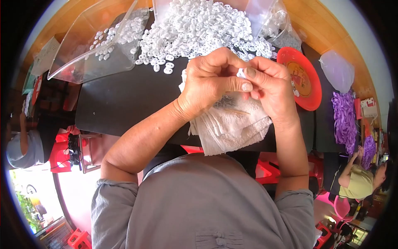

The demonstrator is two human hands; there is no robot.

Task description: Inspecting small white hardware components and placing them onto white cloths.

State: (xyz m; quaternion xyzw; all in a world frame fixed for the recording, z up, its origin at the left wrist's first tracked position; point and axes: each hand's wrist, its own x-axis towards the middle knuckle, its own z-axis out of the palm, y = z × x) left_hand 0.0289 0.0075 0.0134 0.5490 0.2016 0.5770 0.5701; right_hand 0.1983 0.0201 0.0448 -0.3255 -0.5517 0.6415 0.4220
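Head view: both hands meet above a white cloth [232,124] on the dark worktop [124,99]; left hand [211,81] and right hand [269,85] pinch one small white piece [241,73] between thumbs and fingers. Beyond them, a heap of white pieces [199,29] spills beside a clear tray [89,58] holding more; a red plate [302,76] sits right.

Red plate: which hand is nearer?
Right. The right hand is raised just left of the red plate, almost reaching its rim. The left hand is further left, beyond the right hand; both pinch a small white piece between them.
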